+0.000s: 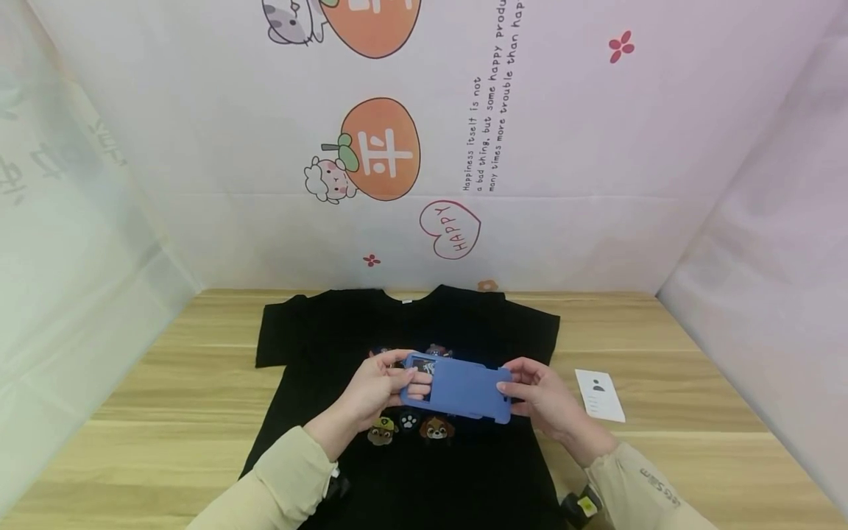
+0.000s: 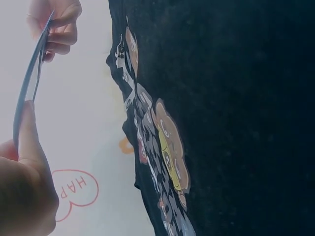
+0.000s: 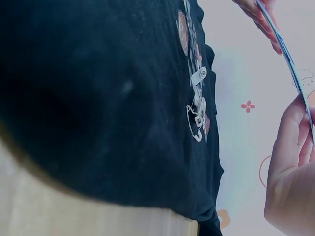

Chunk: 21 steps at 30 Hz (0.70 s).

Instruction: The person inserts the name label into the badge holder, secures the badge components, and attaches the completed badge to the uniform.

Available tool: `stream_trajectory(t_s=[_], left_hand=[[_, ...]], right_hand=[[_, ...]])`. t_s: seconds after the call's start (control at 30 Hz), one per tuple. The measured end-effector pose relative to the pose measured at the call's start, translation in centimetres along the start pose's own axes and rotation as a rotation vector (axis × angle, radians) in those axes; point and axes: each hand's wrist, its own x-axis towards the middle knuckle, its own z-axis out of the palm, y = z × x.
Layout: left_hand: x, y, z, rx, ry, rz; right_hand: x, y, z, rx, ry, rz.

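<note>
Between both hands, above a black T-shirt [image 1: 344,327], is a blue card holder [image 1: 460,388] with a cut-out window at its left end. My left hand [image 1: 371,389] pinches that window end, and some of its fingers show through the opening. At the other end, my right hand [image 1: 545,397] grips the holder between thumb and fingers. Both wrist views show the card holder [image 2: 30,81] nearly edge-on. A safety pin [image 3: 190,120] and a small clip [image 3: 199,76] appear over the shirt front in the right wrist view.
The shirt lies spread on a wooden table [image 1: 199,383], with cartoon dog prints [image 1: 437,429] on its front. Right of it lies a white card [image 1: 601,397] with dark printing. A printed white cloth [image 1: 563,147] hangs behind the table, and pale cloth closes both sides.
</note>
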Motion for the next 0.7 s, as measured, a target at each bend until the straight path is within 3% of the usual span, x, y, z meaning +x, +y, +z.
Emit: stream_trajectory(t_s=[0.43, 0.7], left_hand=[[-0.17, 0.12, 0.1, -0.038, -0.044, 0.001], [-0.37, 0.23, 0.21, -0.024, -0.012, -0.024]], right_hand=[[-0.23, 0.0, -0.58, 0.0, -0.017, 0.002], [-0.27, 0.06, -0.94, -0.003, -0.038, -0.006]])
